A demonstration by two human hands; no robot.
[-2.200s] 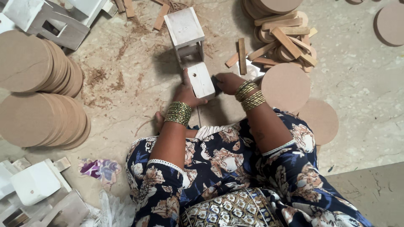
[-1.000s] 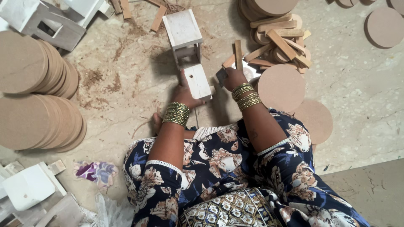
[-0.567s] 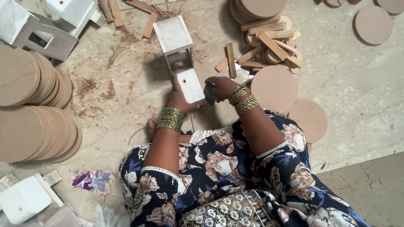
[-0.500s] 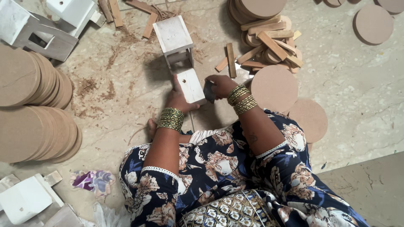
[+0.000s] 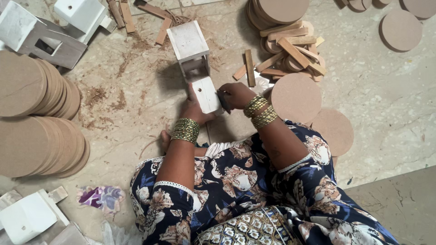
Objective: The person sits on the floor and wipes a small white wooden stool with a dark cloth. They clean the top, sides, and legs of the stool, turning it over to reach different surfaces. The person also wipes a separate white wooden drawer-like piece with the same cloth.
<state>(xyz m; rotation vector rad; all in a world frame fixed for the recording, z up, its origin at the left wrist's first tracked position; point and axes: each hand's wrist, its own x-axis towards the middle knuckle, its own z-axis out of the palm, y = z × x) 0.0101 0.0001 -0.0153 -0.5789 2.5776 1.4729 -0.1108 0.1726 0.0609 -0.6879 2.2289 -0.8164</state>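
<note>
Gripping the white wooden birdhouse [image 5: 196,63], the left hand [image 5: 196,110] clasps its six-o'clock end; the right hand [image 5: 234,95] clenches at three o'clock.

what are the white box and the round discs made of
White box: looks like wood or fibreboard painted matt white; brown sawdust lies around it. The left hand holds it, the right hand is at its side. Round discs: probably unpainted fibreboard, with an even tan, grainless, dull face. Exact board type cannot be told.

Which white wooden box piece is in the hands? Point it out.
The white box at top centre, gripped at its near end by the left hand and right hand; the others lie untouched at the left edge.
</note>
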